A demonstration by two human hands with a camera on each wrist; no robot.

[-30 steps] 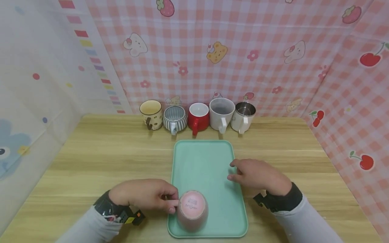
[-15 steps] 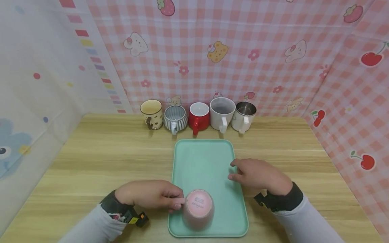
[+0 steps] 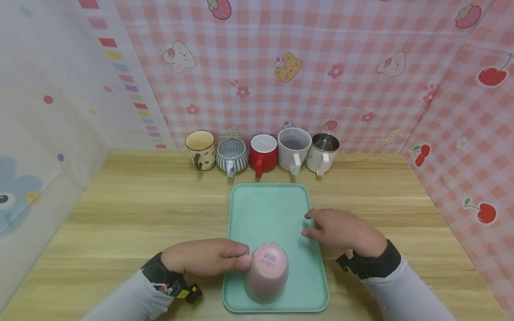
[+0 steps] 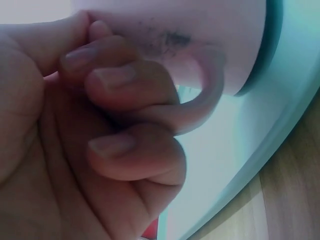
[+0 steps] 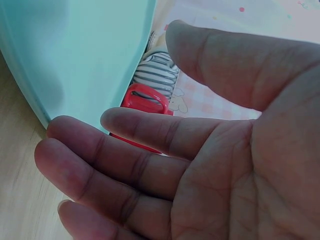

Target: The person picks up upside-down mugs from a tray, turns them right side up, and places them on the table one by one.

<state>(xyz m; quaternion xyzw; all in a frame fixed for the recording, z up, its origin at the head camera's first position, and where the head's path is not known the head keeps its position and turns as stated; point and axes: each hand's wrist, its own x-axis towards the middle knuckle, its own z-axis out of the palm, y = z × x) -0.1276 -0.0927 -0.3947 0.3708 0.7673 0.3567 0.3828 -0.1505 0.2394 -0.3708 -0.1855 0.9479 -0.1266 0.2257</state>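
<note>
My left hand (image 3: 209, 257) grips the handle of a pink mug (image 3: 267, 278) over the near end of a mint-green tray (image 3: 273, 209). The mug is upside down, its printed base facing up. In the left wrist view, fingers (image 4: 145, 155) curl round the loop handle (image 4: 202, 107), and the mug's wall shows dark marks. Its rim seems close to the tray; whether they touch I cannot tell. Over the tray's right edge hovers my right hand (image 3: 341, 229), holding nothing. The right wrist view shows its palm (image 5: 220, 175) with fingers and thumb spread.
Along the back stands a row of mugs: a cream one (image 3: 201, 151), a striped one (image 3: 232, 156), a red one (image 3: 263, 156), a white one (image 3: 294, 151) and a steel-lined one (image 3: 322, 154). Behind them hangs a pink checked cloth (image 3: 261, 80). The wooden table (image 3: 152, 200) surrounds the tray.
My left hand has carried the pink mug rightward across the near part of the tray, still upside down. The right hand has stayed in place.
</note>
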